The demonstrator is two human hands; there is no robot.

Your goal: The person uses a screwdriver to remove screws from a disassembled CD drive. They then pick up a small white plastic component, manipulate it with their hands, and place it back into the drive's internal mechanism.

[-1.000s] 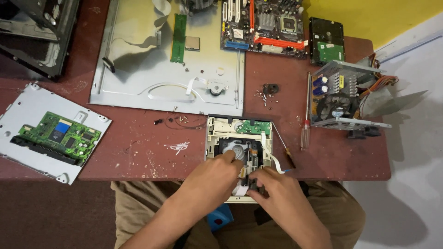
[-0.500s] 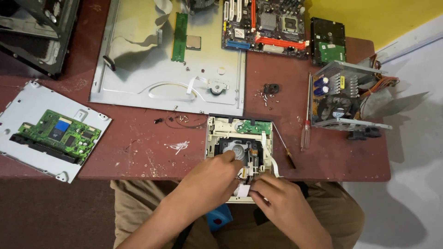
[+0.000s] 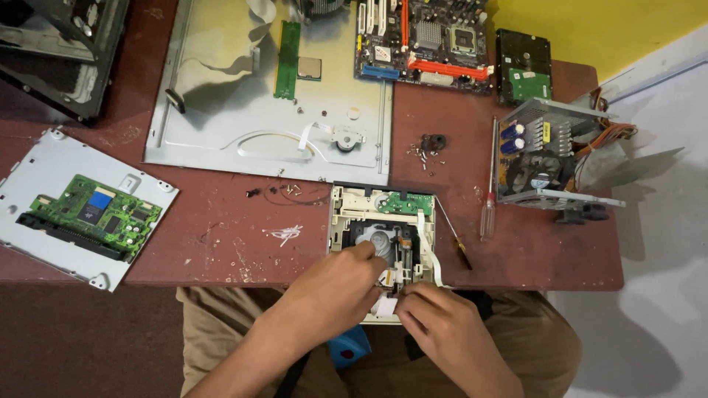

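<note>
Spanning the view is a scuffed reddish-brown table [image 3: 221,221], its near edge against the person's lap; a yellow wall [image 3: 590,22] rises beyond it and a pale floor [image 3: 664,221] lies to the right of the hands. Both hands meet over an opened disc drive [image 3: 380,221], a cream plastic frame with a dark round hub and a small green board at its far end, standing at the table's near edge. The left hand [image 3: 335,284] curls over the drive's near left part, fingertips pressed on the mechanism. The right hand [image 3: 435,320] is bent at the drive's near right corner, fingers pinched at a small white piece; what it grips cannot be told exactly.

Just right of the hands lie two screwdrivers [image 3: 487,214]. Farther right stands a boxy metal power supply [image 3: 549,158] with coloured wires. Beyond the hands rests a flat grey metal panel [image 3: 243,110], with a motherboard [image 3: 428,40] and a hard drive [image 3: 523,66] behind. Far left lies a silver plate bearing a green circuit board [image 3: 92,217]. Loose screws [image 3: 424,151] dot the table.
</note>
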